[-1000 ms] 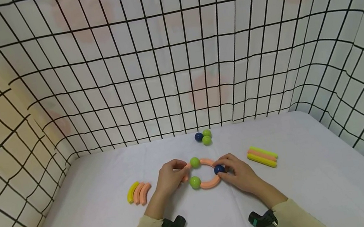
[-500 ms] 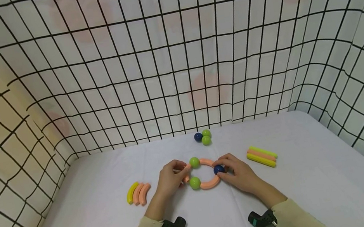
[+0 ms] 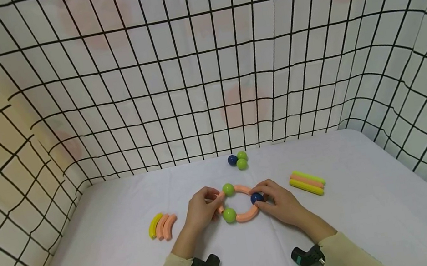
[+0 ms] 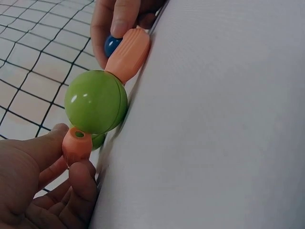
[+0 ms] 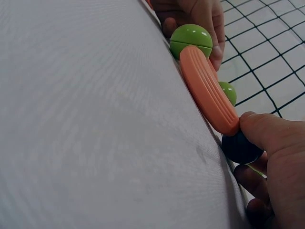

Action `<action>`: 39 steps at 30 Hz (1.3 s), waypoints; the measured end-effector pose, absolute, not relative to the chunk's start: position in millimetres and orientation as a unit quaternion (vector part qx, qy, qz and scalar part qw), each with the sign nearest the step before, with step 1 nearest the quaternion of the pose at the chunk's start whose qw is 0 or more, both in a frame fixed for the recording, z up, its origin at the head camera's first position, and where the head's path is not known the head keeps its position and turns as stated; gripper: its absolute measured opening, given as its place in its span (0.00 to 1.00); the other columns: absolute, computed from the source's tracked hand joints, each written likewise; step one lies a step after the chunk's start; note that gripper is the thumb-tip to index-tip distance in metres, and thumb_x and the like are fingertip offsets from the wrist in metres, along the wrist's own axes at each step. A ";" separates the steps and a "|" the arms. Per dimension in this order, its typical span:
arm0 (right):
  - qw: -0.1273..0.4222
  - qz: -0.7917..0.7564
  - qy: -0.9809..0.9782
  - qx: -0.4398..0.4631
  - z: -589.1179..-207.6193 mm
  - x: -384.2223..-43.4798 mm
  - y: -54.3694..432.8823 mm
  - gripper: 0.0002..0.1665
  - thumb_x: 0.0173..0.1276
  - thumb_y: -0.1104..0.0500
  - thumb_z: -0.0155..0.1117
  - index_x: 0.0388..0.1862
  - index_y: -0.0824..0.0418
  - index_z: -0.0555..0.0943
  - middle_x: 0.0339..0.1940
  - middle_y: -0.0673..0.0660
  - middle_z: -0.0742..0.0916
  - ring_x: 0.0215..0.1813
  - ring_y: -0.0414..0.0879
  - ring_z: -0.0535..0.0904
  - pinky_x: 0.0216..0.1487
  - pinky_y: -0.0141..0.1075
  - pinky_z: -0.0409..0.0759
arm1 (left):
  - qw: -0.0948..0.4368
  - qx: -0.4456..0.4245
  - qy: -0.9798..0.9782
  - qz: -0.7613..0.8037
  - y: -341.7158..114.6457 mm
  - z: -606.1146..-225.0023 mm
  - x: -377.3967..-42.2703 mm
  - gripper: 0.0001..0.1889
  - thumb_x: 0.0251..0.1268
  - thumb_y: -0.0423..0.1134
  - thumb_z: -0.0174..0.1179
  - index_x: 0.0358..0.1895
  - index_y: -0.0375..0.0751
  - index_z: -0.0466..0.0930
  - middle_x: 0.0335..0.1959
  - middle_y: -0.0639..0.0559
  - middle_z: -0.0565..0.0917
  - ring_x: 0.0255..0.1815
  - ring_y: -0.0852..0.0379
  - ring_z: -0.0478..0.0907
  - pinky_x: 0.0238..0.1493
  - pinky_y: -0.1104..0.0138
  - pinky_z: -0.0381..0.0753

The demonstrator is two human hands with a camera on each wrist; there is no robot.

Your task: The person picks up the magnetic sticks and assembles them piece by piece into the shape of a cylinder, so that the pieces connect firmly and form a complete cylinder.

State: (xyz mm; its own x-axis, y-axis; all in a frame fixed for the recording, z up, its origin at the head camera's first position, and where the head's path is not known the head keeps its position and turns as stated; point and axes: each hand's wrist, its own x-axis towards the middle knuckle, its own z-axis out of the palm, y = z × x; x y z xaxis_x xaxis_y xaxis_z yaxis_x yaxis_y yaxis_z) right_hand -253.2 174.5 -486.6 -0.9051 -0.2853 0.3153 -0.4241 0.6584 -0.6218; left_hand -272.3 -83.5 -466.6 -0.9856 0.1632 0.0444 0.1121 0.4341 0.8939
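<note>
On the white table, a ring of peach curved sticks and balls lies between the hands. My left hand [image 3: 201,207] pinches the left curved stick [image 4: 77,149] between thumb and fingers. Its lower end, with a hole showing, sits right at the near green ball [image 3: 229,215]. The far green ball [image 3: 228,189] joins the top of that stick to a second curved stick [image 3: 242,189]. On the right, my right hand [image 3: 277,201] grips the dark blue ball [image 3: 256,198] with thumb and fingers. A near curved stick [image 5: 207,90] runs from the blue ball to the near green ball.
Left of the ring lie a yellow curved stick [image 3: 155,225] and two peach curved sticks [image 3: 166,227]. Straight yellow, peach and green sticks [image 3: 307,183] lie to the right. Behind sit a blue ball [image 3: 232,160] and two green balls [image 3: 242,163]. A black grid-patterned sheet [image 3: 204,70] surrounds the table.
The lower end of the left curved stick has swung inward to the near green ball, which has shifted very slightly toward me. The right hand keeps its grip on the blue ball.
</note>
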 end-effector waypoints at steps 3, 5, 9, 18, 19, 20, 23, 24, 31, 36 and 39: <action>0.095 0.364 -0.906 0.196 -487.0 -253.5 174.3 0.17 0.67 0.55 0.70 0.55 0.45 0.83 0.54 0.47 0.81 0.42 0.38 0.76 0.42 0.30 0.73 | 0.020 0.080 0.848 0.524 -83.0 -467.1 -271.8 0.14 0.69 0.44 0.64 0.49 0.37 0.80 0.40 0.45 0.82 0.18 0.63 0.75 0.20 0.68 0.78; 0.097 0.361 -0.906 0.199 -487.3 -253.7 174.2 0.17 0.67 0.54 0.70 0.55 0.45 0.82 0.54 0.47 0.81 0.42 0.38 0.76 0.42 0.30 0.73 | 0.018 0.081 0.848 0.524 -82.2 -468.0 -271.7 0.14 0.69 0.44 0.64 0.49 0.37 0.80 0.40 0.45 0.82 0.18 0.63 0.75 0.19 0.68 0.78; 0.096 0.365 -0.904 0.200 -486.5 -253.5 174.2 0.17 0.67 0.55 0.70 0.54 0.44 0.82 0.53 0.47 0.81 0.43 0.38 0.77 0.42 0.31 0.73 | 0.019 0.084 0.843 0.531 -80.6 -469.1 -271.6 0.14 0.69 0.43 0.64 0.49 0.36 0.79 0.40 0.44 0.82 0.18 0.63 0.76 0.19 0.68 0.78; 0.086 0.368 -0.905 0.193 -484.4 -252.0 173.4 0.17 0.67 0.55 0.70 0.55 0.44 0.82 0.54 0.47 0.81 0.43 0.39 0.76 0.42 0.30 0.73 | 0.037 0.085 0.830 0.550 -81.4 -468.3 -271.1 0.13 0.69 0.40 0.64 0.49 0.34 0.78 0.37 0.44 0.82 0.18 0.63 0.77 0.20 0.66 0.81; 0.088 0.368 -0.905 0.195 -484.3 -251.7 173.4 0.17 0.68 0.55 0.70 0.55 0.44 0.82 0.54 0.47 0.81 0.43 0.39 0.76 0.42 0.30 0.73 | 0.037 0.084 0.830 0.550 -81.3 -468.3 -271.0 0.13 0.69 0.40 0.64 0.48 0.34 0.78 0.36 0.44 0.82 0.17 0.63 0.76 0.20 0.66 0.80; 0.088 0.368 -0.904 0.196 -484.5 -251.4 173.4 0.17 0.68 0.54 0.69 0.55 0.44 0.82 0.54 0.47 0.81 0.43 0.39 0.76 0.42 0.30 0.73 | 0.037 0.083 0.830 0.550 -81.3 -468.4 -270.9 0.13 0.69 0.40 0.64 0.48 0.34 0.78 0.35 0.45 0.81 0.17 0.63 0.76 0.19 0.66 0.80; 0.090 0.369 -0.904 0.197 -485.0 -250.9 173.3 0.16 0.68 0.54 0.69 0.55 0.45 0.82 0.54 0.47 0.81 0.44 0.39 0.76 0.41 0.31 0.73 | 0.038 0.081 0.832 0.548 -81.1 -469.0 -270.6 0.12 0.69 0.40 0.64 0.46 0.35 0.78 0.31 0.47 0.81 0.16 0.63 0.75 0.19 0.67 0.79; 0.090 0.368 -0.904 0.197 -485.2 -250.8 173.4 0.16 0.68 0.54 0.69 0.55 0.44 0.82 0.54 0.46 0.81 0.44 0.39 0.76 0.41 0.30 0.73 | 0.038 0.080 0.832 0.547 -81.1 -468.9 -270.5 0.12 0.69 0.40 0.64 0.46 0.35 0.78 0.30 0.47 0.81 0.16 0.63 0.75 0.18 0.67 0.79; 0.095 0.364 -0.905 0.197 -485.0 -251.4 172.5 0.17 0.67 0.57 0.69 0.55 0.45 0.83 0.54 0.47 0.81 0.44 0.40 0.76 0.42 0.31 0.73 | 0.037 0.079 0.833 0.546 -81.0 -469.7 -270.6 0.12 0.69 0.40 0.64 0.46 0.35 0.79 0.29 0.47 0.80 0.16 0.63 0.75 0.18 0.67 0.79; 0.085 0.369 -0.905 0.194 -484.4 -251.3 173.3 0.19 0.67 0.60 0.68 0.56 0.44 0.82 0.56 0.48 0.80 0.45 0.40 0.76 0.43 0.32 0.73 | 0.036 0.082 0.834 0.544 -80.9 -470.7 -271.4 0.11 0.69 0.39 0.64 0.47 0.35 0.79 0.29 0.47 0.80 0.16 0.62 0.75 0.18 0.67 0.79; 0.083 0.368 -0.905 0.198 -484.3 -251.7 173.7 0.20 0.67 0.61 0.68 0.56 0.44 0.82 0.56 0.48 0.80 0.45 0.40 0.76 0.44 0.32 0.74 | 0.034 0.084 0.834 0.544 -81.1 -471.3 -271.3 0.10 0.70 0.37 0.62 0.48 0.35 0.80 0.30 0.47 0.79 0.16 0.62 0.75 0.18 0.66 0.79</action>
